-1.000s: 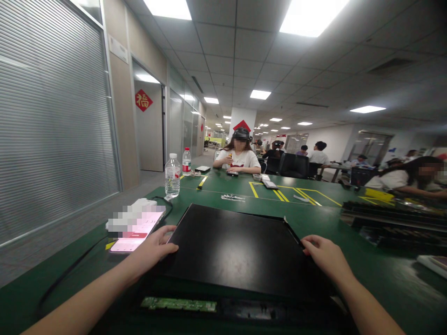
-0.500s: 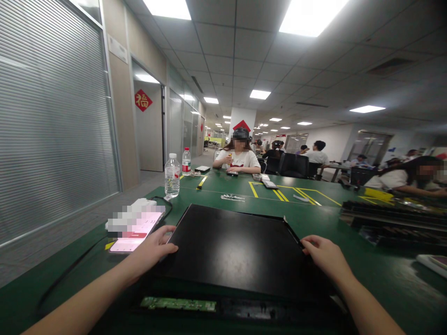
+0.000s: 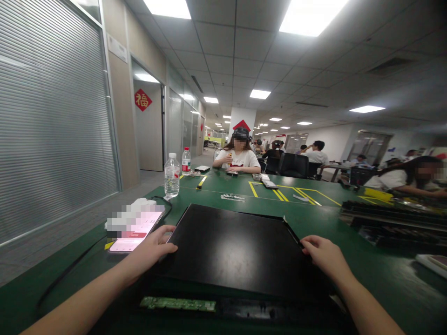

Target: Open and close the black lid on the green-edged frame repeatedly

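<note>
Panel [image 3: 237, 246] on table [image 3: 324, 223]: left hand [image 3: 160, 244] pinching its left edge, right hand [image 3: 324, 253] pinching its right; circuit board [image 3: 178, 304] at near side, phone [image 3: 134, 239] beside left hand

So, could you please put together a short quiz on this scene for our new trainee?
1. Multiple choice: where does the narrow green circuit board lie in relation to the black panel?
A) Beyond its far edge
B) On top of it
C) On its near side, closer to the wearer

2. True or false: the wearer's left hand and right hand are both at the same edge of the panel.

3. Fill in: the nearer bottle has a white cap, while the farther bottle has a ____ cap.

Key: 1. C. 2. False: the left hand is at the left edge, the right hand at the right edge. 3. Red.
</note>
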A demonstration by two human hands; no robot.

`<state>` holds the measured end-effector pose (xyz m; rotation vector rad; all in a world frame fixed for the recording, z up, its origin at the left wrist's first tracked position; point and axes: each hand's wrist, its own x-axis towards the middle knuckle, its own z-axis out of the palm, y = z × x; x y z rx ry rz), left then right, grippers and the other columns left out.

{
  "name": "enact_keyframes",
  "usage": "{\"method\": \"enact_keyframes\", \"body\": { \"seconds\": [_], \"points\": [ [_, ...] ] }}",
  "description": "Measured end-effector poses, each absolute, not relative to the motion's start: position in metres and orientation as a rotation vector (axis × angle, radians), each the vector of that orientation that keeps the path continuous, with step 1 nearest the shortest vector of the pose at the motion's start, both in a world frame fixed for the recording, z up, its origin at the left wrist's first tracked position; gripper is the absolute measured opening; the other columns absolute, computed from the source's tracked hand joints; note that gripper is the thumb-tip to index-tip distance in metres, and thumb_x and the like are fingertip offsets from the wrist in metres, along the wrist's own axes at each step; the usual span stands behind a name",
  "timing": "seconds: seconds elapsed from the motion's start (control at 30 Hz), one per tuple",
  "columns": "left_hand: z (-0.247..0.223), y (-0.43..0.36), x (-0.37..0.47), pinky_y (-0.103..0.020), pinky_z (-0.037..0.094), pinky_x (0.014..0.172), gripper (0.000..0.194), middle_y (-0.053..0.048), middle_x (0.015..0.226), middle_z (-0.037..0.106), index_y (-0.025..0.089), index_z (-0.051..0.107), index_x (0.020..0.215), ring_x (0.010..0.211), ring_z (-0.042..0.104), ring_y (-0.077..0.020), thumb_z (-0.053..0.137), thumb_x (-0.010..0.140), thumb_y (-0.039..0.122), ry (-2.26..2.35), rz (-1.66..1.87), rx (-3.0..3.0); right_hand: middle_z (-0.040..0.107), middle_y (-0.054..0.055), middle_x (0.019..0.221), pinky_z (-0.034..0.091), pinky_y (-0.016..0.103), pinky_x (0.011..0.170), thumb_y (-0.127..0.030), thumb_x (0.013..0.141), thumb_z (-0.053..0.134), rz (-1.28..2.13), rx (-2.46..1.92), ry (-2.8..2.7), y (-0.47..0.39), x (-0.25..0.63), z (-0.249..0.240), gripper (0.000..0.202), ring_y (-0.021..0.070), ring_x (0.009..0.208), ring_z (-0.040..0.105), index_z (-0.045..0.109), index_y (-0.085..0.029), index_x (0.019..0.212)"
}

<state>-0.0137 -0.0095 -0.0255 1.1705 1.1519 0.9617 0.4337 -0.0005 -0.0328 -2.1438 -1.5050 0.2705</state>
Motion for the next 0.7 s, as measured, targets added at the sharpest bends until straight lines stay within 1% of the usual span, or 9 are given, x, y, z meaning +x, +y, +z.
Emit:
{"method": "enact_keyframes", "body": {
  "seconds": [0.13,0.3,0.4,0.53,0.7],
  "points": [
    [-0.0247,-0.0103,-0.0139,-0.037,0.053,0.068,0.066,-0.003,0.079,0.072,0.019,0.036,0.120,0.075,0.069,-0.0271,0.067,0.063,0.024,1.167,0.955,1.160,0.070,0.003,0.070,0.041,0.025,0.056,-0.041,0.072,0.044,0.273,-2.135,-1.507,-0.0011,0.4330,-0.0325,0.033,0.0157,0.058,0.060,0.069,-0.022,0.080],
    [-0.0230,-0.0117,-0.0156,-0.037,0.052,0.072,0.062,-0.004,0.083,0.072,0.018,0.032,0.121,0.080,0.069,-0.0261,0.063,0.068,0.020,1.114,0.935,1.148,0.070,0.003,0.071,0.042,0.025,0.057,-0.042,0.071,0.045,0.287,-2.147,-1.493,-0.0009,0.4322,-0.0325,0.033,0.0160,0.059,0.061,0.069,-0.022,0.081],
    [-0.0226,-0.0118,-0.0160,-0.037,0.053,0.071,0.063,-0.004,0.082,0.072,0.018,0.030,0.123,0.079,0.069,-0.0258,0.062,0.068,0.018,1.127,0.932,1.144,0.070,0.003,0.070,0.042,0.025,0.056,-0.041,0.071,0.046,0.298,-2.150,-1.485,-0.0004,0.4324,-0.0332,0.033,0.0161,0.060,0.061,0.069,-0.022,0.082],
    [-0.0234,-0.0104,-0.0165,-0.037,0.052,0.074,0.064,-0.005,0.087,0.072,0.017,0.029,0.125,0.082,0.069,-0.0260,0.061,0.069,0.019,1.133,0.915,1.153,0.070,0.003,0.071,0.043,0.024,0.056,-0.041,0.072,0.046,0.305,-2.147,-1.479,-0.0003,0.4325,-0.0338,0.032,0.0170,0.063,0.062,0.069,-0.022,0.082],
    [-0.0240,-0.0103,-0.0171,-0.039,0.052,0.076,0.067,-0.006,0.090,0.072,0.017,0.030,0.126,0.084,0.069,-0.0271,0.063,0.068,0.021,1.141,0.921,1.163,0.070,0.003,0.072,0.042,0.025,0.056,-0.040,0.072,0.046,0.317,-2.154,-1.489,-0.0004,0.4330,-0.0332,0.031,0.0164,0.061,0.061,0.068,-0.022,0.081]
  ]
}}
